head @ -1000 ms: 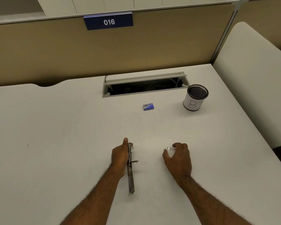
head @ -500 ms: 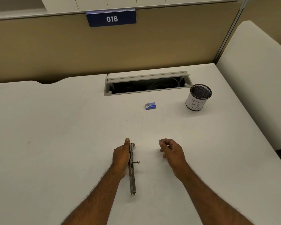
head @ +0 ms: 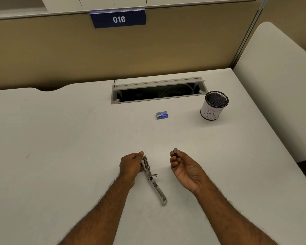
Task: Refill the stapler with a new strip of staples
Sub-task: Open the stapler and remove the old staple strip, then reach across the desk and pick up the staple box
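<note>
A metal stapler [head: 154,183] lies swung open on the white desk [head: 60,138], stretching from my left hand down to the lower right. My left hand [head: 131,165] grips its far end. My right hand [head: 184,167] is raised a little to the right of the stapler, palm up, pinching a short grey strip of staples [head: 175,150] between thumb and fingertips. A small blue staple box [head: 161,115] sits farther back on the desk.
A black mesh cup [head: 214,106] with a white label marked "B" stands at the back right. An open cable tray [head: 157,91] is set into the desk behind the box. A tan partition with a "016" sign [head: 118,18] rises behind.
My right hand picked the staple strip up off the desk and turned palm up, moving left. My left hand tilted the stapler so its near end swung right.
</note>
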### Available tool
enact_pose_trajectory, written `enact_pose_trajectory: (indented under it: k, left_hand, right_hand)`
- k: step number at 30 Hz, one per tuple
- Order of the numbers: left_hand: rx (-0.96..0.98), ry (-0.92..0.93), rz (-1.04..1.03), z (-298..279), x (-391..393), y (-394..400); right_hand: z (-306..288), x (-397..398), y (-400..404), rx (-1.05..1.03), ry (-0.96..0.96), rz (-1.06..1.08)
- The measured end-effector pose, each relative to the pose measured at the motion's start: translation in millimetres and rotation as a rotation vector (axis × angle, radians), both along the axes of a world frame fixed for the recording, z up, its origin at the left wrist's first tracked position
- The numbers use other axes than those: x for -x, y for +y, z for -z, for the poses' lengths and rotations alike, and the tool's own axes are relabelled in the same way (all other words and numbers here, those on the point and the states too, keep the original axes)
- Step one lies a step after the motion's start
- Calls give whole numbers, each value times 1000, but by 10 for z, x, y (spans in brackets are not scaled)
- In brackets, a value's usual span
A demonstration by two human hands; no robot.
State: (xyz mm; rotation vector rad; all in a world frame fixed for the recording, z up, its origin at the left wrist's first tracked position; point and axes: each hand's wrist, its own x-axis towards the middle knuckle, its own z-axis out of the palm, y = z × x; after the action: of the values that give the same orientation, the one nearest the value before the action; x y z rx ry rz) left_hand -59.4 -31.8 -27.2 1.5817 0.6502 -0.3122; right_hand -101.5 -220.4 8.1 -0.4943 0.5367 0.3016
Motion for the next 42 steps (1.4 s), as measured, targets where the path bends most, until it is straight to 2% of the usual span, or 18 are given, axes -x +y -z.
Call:
enact_pose_trajectory:
  k: [10,15,23,30,34,35,36,39,40,42]
  left_hand:
    - [-224,-96,37,34,-203,87]
    - [-334,-140,64,73,-277,187]
    - [-717,-376,240,141,-384,346]
    - [-782,-406,388,172,-551,430]
    - [-859,-404,425,219,-626,445]
    - [-888,-406,440,232,-632,436]
    - [-918,-412,451,247,-633,430]
    - [-998,-467,466,275,-626,410]
    - [-1021,-489,477,281,-629,406]
    - [-1056,-505,501,301,-636,410]
  right_hand:
    - [58,-177,-151,206,-24,48]
    - [65,-275,-220,213,-11,129]
    - [13,-444,-310,207,14,179]
    - [-58,-647,-449,176,34,273]
    - [-209,-882,-658,243,-44,357]
    - [-270,-963,-737,315,-84,385]
    - [-323,-1042,-826,479,-112,418]
    - [-463,-1243,-1121,1435,-87,460]
    - [-508,-1292,-1209,1664,-103,481]
    - [-570,-1374,-1336,1861,-164,487]
